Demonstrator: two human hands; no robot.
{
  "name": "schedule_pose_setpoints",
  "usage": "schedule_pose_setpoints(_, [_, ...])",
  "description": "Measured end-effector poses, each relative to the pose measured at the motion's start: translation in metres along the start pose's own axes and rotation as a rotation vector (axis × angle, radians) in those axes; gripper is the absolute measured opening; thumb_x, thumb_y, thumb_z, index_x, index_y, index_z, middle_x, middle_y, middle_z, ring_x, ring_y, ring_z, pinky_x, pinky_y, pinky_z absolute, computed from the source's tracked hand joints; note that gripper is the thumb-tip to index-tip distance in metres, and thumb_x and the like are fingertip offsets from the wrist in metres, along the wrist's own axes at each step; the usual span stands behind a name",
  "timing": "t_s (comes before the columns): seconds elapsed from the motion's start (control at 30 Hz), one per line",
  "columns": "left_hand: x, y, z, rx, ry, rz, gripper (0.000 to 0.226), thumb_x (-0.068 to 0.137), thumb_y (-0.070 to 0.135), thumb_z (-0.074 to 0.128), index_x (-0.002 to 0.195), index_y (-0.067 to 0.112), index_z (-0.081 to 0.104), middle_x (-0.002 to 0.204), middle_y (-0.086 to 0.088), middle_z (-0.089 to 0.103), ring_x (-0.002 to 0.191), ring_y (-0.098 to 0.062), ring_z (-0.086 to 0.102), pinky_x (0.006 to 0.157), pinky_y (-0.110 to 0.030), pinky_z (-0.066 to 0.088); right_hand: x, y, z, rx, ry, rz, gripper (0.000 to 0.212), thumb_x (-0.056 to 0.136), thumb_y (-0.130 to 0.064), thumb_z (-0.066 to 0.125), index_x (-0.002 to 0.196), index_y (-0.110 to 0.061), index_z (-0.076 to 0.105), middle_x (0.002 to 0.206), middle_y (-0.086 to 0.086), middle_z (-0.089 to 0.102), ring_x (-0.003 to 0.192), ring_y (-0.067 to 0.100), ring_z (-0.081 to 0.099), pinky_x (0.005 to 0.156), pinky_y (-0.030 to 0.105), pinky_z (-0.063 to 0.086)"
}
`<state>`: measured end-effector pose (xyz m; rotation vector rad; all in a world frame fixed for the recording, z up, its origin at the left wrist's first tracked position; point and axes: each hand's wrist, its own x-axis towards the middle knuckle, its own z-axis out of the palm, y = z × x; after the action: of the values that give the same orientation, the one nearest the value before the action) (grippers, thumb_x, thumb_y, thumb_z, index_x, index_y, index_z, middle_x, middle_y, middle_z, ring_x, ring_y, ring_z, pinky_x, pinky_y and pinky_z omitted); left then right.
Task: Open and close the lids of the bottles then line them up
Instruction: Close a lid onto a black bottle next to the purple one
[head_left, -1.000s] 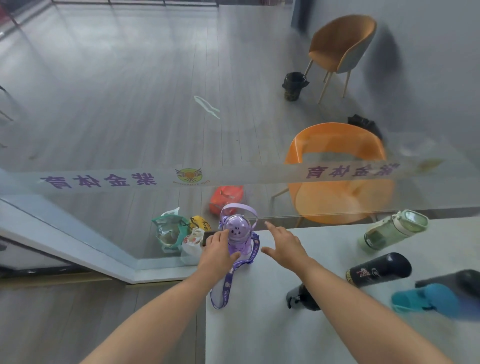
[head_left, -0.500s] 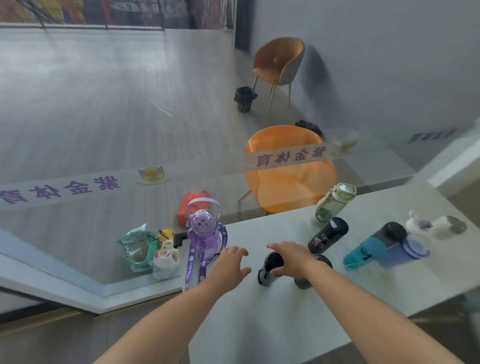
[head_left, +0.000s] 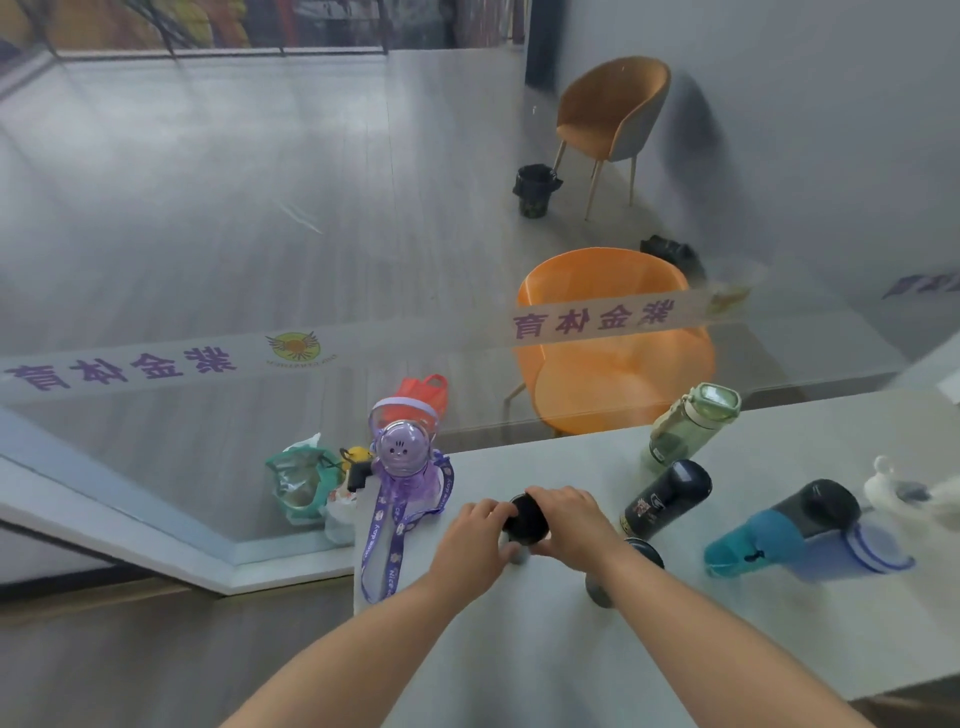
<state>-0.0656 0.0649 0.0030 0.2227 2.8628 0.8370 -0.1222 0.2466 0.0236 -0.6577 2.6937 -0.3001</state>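
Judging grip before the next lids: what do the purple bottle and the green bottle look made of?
Purple bottle: looks like clear tinted plastic, glossy, since light passes through its dome; woven strap. Green bottle: translucent plastic body, paler matte-looking lid. Both probably smooth to hold.

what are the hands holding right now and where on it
Both hold one small bottle with a black lid: the left hand wraps its grey body, the right hand grips around the lid's rim.
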Motion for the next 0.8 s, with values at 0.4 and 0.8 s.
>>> schedule_pose_setpoints(0.4, [0.025, -0.068, -0.042, 0.341, 0.273, -0.289, 0.055, 0.076, 0.024, 0.079, 0.127, 0.013, 0.061, 0.136, -0.013, 0.056, 0.125, -0.038, 0.051, 0.097, -0.047, 0.05, 0.093, 0.004, -0.013, 0.007, 0.042, -0.042, 0.077, 0.084, -0.055, 0.067, 0.148, -0.023, 0.039, 0.138, -0.003, 0.058, 0.127, 0.025, 0.05, 0.106, 0.037, 0.035])
schedule_pose_setpoints(0.8, [0.029, -0.099, -0.033, 0.423, 0.11, -0.361, 0.074, 0.082, 0.021, 0.062, 0.15, 0.013, 0.034, 0.161, -0.008, 0.023, 0.147, -0.032, 0.021, 0.112, -0.05, 0.032, 0.146, 0.0, -0.025, -0.015, 0.001, -0.055, 0.077, 0.084, -0.055, 0.068, 0.148, -0.025, 0.036, 0.139, -0.002, 0.058, 0.125, 0.028, 0.05, 0.105, 0.04, 0.036])
